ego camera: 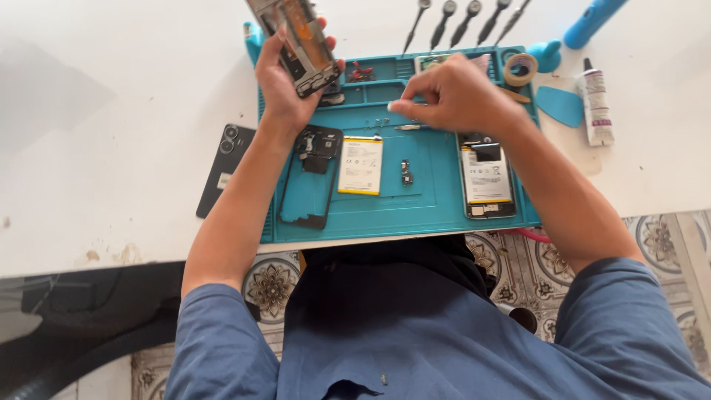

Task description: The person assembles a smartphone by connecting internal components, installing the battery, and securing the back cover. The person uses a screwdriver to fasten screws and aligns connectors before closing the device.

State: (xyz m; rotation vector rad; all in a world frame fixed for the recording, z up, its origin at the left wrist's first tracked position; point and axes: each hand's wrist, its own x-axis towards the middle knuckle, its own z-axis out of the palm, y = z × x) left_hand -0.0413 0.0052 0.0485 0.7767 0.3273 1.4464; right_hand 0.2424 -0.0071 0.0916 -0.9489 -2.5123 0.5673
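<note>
My left hand (285, 85) holds an opened phone body (296, 41) upright above the far left of the teal work mat (415, 207). My right hand (452, 96) hovers over the mat's middle with fingertips pinched; whether a tiny part sits between them cannot be told. Just below those fingers lie tweezers (411, 127). On the mat rest a black phone frame (311, 178), a loose battery (361, 165), a small component (406, 172) and a second opened phone with its battery (485, 178).
A black phone back cover (222, 167) lies on the white table left of the mat. Several screwdrivers (466, 18) line the far edge. A tape roll (521, 69), a blue pick (561, 105), a glue tube (595, 104) and a blue tool (592, 21) sit at right.
</note>
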